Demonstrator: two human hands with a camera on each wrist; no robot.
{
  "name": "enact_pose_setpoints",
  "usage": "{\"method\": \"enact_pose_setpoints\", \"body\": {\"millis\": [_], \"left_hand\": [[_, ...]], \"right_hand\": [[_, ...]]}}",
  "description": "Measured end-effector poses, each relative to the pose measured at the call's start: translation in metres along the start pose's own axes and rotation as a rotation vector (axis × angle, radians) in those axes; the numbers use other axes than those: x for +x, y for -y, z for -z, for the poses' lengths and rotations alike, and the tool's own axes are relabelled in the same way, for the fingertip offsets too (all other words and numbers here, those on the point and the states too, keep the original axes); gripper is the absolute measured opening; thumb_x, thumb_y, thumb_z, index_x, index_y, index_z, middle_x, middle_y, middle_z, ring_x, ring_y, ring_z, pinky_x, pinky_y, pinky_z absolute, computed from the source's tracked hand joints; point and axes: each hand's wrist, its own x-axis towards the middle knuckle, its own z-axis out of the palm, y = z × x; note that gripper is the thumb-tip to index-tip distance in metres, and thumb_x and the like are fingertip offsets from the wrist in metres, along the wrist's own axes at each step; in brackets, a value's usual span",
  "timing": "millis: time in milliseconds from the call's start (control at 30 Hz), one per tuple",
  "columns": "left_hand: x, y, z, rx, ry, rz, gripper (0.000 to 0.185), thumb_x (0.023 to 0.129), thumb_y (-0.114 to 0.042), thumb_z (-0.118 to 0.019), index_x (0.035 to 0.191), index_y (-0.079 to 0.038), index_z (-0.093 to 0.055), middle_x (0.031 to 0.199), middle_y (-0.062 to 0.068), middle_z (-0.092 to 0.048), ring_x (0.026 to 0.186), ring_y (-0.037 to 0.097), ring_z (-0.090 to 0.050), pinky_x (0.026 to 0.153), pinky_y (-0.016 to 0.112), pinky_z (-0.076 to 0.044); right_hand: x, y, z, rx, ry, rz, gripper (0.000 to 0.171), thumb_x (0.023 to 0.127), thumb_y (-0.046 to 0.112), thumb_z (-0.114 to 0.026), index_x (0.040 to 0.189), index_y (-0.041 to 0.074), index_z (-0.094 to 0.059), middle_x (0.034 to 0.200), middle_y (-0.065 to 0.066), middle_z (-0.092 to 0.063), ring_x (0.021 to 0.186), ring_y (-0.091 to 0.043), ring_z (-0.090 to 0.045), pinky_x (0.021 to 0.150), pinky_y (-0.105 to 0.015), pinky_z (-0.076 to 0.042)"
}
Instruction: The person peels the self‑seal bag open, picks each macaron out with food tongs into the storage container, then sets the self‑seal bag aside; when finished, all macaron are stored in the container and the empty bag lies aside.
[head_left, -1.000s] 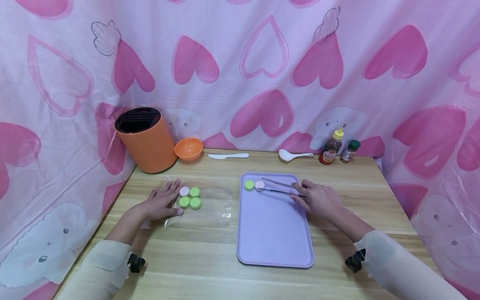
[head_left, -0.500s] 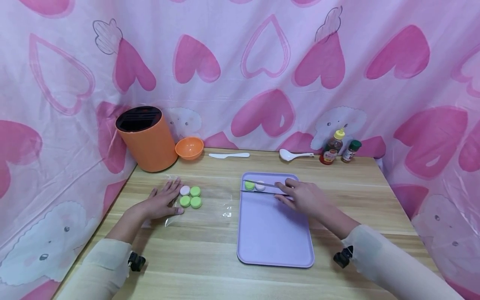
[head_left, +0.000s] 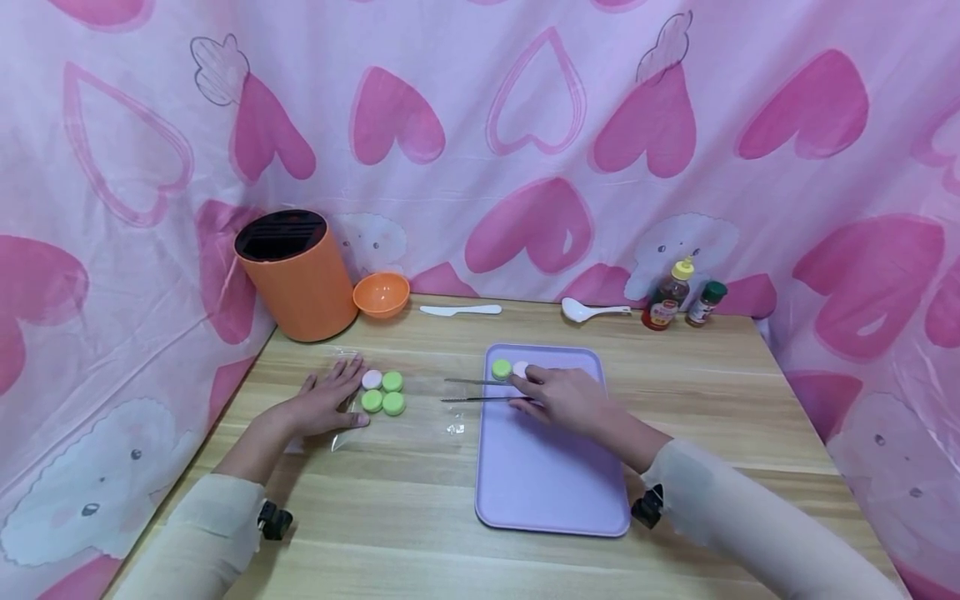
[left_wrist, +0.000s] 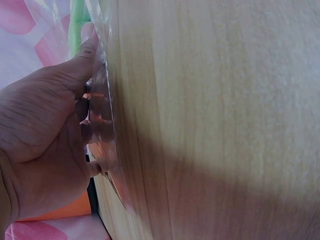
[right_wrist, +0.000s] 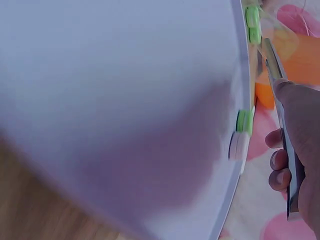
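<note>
My left hand [head_left: 324,407] rests with straight, spread fingers on the edge of a clear plastic sheet or bag [head_left: 435,429]. Just right of its fingers, one pale pink macaron [head_left: 372,380] and several green macarons [head_left: 393,404] sit close together on the plastic. My right hand [head_left: 564,402] grips a pair of metal tongs [right_wrist: 275,70] above the lilac tray [head_left: 551,492]. The tong tips are spread, point left past the tray's edge, and hold nothing. On the tray's far left corner lie a green macaron [head_left: 502,369] and a pale pink macaron [right_wrist: 239,145], partly hidden by my right hand.
Along the back stand an orange knife block [head_left: 300,283], an orange bowl [head_left: 381,296], a white knife [head_left: 461,310], a white spoon [head_left: 592,311], a yellow-capped syrup bottle [head_left: 666,296] and a green-capped jar [head_left: 707,303]. A pink heart-print curtain [head_left: 420,208] borders the wooden table [head_left: 405,517].
My right hand has carried the spread tongs leftward, past the two macarons on the tray, toward the group on the plastic. The left hand has stayed in place.
</note>
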Motion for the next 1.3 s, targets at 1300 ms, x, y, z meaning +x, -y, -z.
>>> {"method": "enact_pose_setpoints", "body": {"millis": [1300], "left_hand": [[0.0,0.003,0.0,-0.004,-0.012,-0.016,0.107,0.105,-0.054,-0.071,0.177,-0.005,-0.009,0.187,0.019,0.009,0.17,0.053,0.014,0.125,0.085,0.015]], "right_hand": [[0.051,0.041,-0.044,-0.023,-0.004,0.038,0.034,0.105,0.053,-0.072,0.125,0.026,-0.079,0.091,0.007,-0.062,0.055,-0.01,-0.05,0.04,-0.03,-0.041]]}}
